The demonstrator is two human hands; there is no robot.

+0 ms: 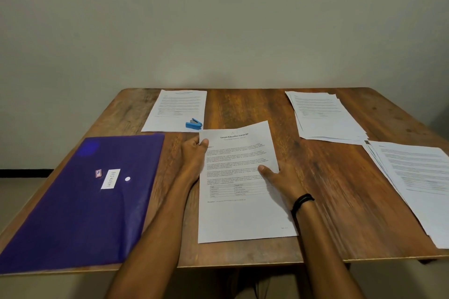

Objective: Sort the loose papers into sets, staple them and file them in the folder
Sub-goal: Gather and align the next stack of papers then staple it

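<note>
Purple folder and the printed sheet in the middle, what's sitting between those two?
In the head view, the left hand and its forearm lie between the folder and the sheet, over bare table; its thumb pinches the sheet's corner.

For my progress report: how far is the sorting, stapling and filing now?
Sorting looks partly done: a far-left set under the blue stapler, a far pile and a near pile at right. In hand: left hand and right hand hold the Sample Education Transcript sheet. Remaining, it seems: stapling and filing; the purple folder lies closed.
</note>
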